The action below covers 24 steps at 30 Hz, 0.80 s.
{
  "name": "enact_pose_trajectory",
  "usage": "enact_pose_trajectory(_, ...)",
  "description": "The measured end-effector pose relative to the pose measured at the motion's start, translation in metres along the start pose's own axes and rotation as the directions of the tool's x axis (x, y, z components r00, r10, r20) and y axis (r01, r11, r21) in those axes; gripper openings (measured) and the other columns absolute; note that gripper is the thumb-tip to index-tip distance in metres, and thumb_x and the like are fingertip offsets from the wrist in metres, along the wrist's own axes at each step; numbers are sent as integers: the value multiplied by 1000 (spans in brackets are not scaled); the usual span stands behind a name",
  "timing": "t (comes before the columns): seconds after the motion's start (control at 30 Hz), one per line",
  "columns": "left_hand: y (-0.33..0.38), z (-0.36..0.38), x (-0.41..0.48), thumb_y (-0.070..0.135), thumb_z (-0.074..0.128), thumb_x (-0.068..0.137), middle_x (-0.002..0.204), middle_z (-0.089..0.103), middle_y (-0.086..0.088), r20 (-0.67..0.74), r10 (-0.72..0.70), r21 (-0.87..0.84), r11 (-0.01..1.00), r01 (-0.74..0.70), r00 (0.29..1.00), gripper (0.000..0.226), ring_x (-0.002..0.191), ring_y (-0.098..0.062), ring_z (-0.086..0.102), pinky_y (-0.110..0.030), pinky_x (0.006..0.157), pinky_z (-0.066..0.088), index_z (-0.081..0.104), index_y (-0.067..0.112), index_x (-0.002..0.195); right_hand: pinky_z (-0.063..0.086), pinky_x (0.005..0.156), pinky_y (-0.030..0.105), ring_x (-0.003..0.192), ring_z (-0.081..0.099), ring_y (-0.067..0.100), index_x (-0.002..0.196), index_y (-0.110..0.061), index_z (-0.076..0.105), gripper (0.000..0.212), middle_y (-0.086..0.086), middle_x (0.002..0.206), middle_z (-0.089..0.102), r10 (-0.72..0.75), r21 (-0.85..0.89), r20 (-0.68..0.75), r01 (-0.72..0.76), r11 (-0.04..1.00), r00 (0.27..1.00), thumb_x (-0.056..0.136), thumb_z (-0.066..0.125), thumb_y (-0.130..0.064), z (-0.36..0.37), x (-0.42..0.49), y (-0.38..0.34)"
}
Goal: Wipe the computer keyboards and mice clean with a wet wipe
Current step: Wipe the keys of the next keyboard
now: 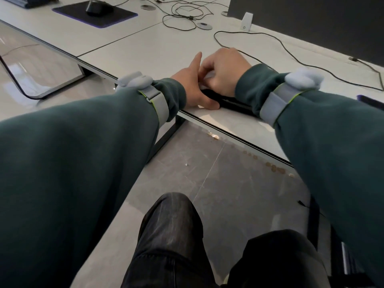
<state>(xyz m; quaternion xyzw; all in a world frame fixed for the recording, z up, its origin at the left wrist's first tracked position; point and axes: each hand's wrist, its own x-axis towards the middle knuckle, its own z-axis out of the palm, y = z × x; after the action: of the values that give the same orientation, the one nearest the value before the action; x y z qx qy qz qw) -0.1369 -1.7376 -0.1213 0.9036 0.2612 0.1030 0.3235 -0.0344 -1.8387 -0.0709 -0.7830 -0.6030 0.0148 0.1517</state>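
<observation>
Press the wet wipe [208, 76], bunched under the curled fingers of the right hand [225, 71], along the keyboard [232, 101] directly beneath them, bracing its end with the left hand [190, 86], index straight, thumb flat.

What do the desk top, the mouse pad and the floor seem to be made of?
Desk top: white, smooth, soft sheen; probably laminate board. Mouse pad: dark, flat and matte with a purple rim; likely cloth over rubber. Floor: grey glossy tiles, thin joint line and reflections; stone or ceramic unclear.
</observation>
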Motion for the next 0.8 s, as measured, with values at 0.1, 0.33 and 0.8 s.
enact_pose_trajectory(0.1, -1, 1, -1, 44, 91, 61, 144, 55, 5, 3, 0, -1, 1000, 0, 1000, 142, 127, -16, 55, -24, 103, 40, -8, 18, 160, 42, 66, 17, 75, 61, 8, 78, -29, 72, 18, -14, 75, 67, 9, 38, 66, -12, 999, 998, 78, 64, -13, -1, -1, -6)
enact_pose_trajectory(0.33, -3, 2, 1, 52, 90, 57, 156, 38, 16, 15, 15, -46, 999, -14, 1000, 146, 128, -9, 54, -31, 114, 37, -9, 20, 159, 47, 77, 23, 86, 61, 17, 82, -23, 76, 18, -11, 75, 64, 160, -156, 50, -150, 976, 986, 79, 67, -8, -24, -12, 25)
enact_pose_trajectory(0.8, 3, 2, 0, 44, 91, 62, 159, 34, 12, 10, -1, -63, 998, 1, 1000, 138, 133, -13, 48, -21, 105, 33, -4, 22, 160, 48, 80, 24, 92, 63, 17, 85, -27, 74, 6, -8, 83, 66, 206, 2, -138, -207, 978, 969, 81, 70, -27, -10, 2, 38)
